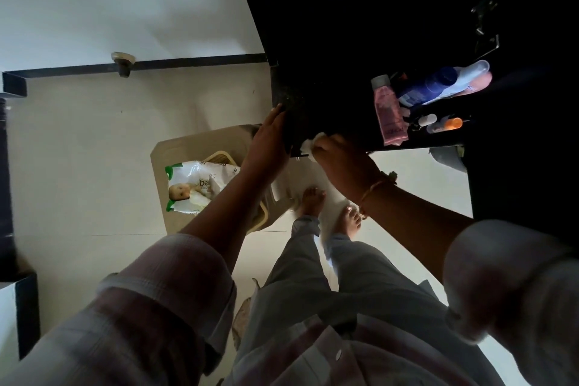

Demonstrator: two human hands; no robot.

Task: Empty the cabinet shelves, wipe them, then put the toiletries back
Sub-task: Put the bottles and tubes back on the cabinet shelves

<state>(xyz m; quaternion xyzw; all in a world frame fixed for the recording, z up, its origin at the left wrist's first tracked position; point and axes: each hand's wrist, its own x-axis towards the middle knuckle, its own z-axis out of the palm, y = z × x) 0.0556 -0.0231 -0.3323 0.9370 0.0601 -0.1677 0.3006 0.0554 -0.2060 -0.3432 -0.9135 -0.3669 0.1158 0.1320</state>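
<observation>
Right hand (340,161) with wipe (310,145) on shelf (341,106)

Head view, single, wide-angle: worn on your head, it faces steeply down along your body. Near range: your left hand (269,142) and right hand (343,161), the latter clutching a crumpled white wipe (309,146), sit mid-frame at the dark cabinet shelf (329,88) edge. Farther below: your bare feet (311,199) and the pale tiled floor (78,150).
</observation>
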